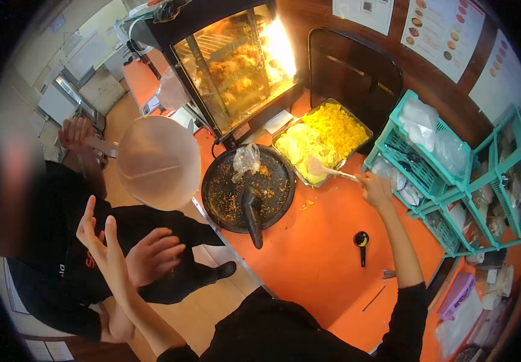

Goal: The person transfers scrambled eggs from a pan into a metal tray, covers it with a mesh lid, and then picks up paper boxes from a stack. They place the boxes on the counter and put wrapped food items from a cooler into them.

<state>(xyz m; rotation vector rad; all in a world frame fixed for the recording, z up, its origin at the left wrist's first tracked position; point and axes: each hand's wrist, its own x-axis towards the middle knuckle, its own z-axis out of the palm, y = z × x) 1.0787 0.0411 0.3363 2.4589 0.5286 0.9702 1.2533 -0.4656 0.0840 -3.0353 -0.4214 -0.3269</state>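
My right hand (376, 192) is closed round the handle of a pale spatula (327, 169), whose blade rests in the yellow food (333, 130) filling a rectangular metal tray (366, 125). My left hand (105, 241) is raised at the left with its fingers spread and nothing in it. Just beside it is a co-worker's hand (155, 256). The co-worker's other hand (76, 133) holds a large round pan or pot by its handle (159, 161). Between us and the tray, a round black dish (227, 208) bears a dark pestle (252, 217), brown crumbs and a crumpled clear bag (246, 161).
A lit glass food cabinet (230, 72) stands behind the dish. Teal plastic baskets (435, 175) holding bags are on the right. A small black spoon (362, 241) lies on the orange table (309, 265). The co-worker (49, 241) in black stands close at the left.
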